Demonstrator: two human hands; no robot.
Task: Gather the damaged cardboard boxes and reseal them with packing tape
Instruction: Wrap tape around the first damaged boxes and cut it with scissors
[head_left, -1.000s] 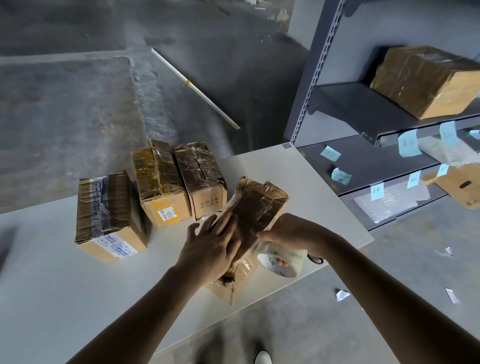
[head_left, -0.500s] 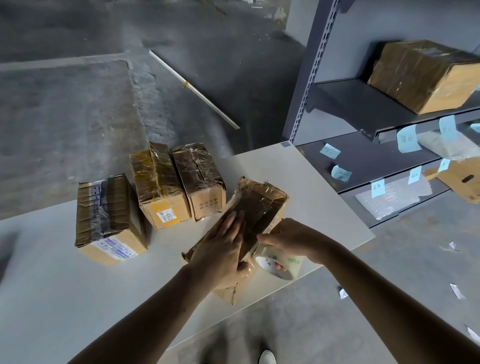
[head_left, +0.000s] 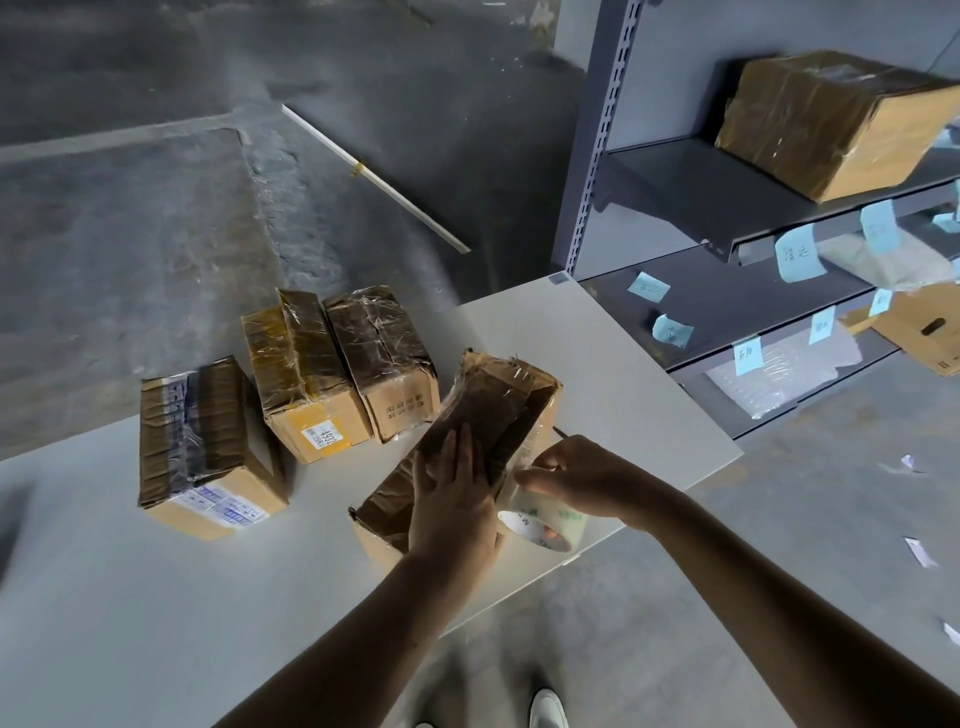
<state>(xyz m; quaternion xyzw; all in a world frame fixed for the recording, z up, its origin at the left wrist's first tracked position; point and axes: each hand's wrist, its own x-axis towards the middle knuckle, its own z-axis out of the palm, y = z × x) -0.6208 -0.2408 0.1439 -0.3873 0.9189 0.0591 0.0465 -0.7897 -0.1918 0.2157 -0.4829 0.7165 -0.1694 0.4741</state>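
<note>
Cardboard boxes stand in a row on the pale counter (head_left: 130, 597), four in all, and a fifth sits on the grey shelf (head_left: 691, 182) at two o'clock. At nine o'clock is the leftmost box (head_left: 202, 447), with blue-and-white labels on its near end. Next come the yellow-taped box (head_left: 301, 374) with a small numbered sticker and the crinkled-film box (head_left: 384, 358), these two touching side by side near eleven o'clock. At centre lies the damaged box (head_left: 498, 410), tilted, its far corner torn and its near end ragged.

The left hand (head_left: 454, 499) lies flat on that box's top, its grip spread apart with the fingers straight, pressing the flap down. Just to its right, the right hand (head_left: 576, 475) has its grip clamped on the tape roll (head_left: 543, 519), thumb and fingers pinched at the roll's upper edge, against the box's right side. There is one roll. Whether a strip is already stuck to the cardboard cannot be told from here.

What could go wrong, by my judgement: the box sits close to the counter's near edge at five o'clock, so a hard pull on the roll may drag it over. If the pressing palm lifts early, the torn flap could spring up and the clear tape may wrinkle or stick to itself. The ragged corner may also keep tearing under tension.

Blue paper notes (head_left: 800, 254) hang on the shelf fronts at three o'clock, at least eight visible, and white scraps (head_left: 919, 551) litter the floor.
</note>
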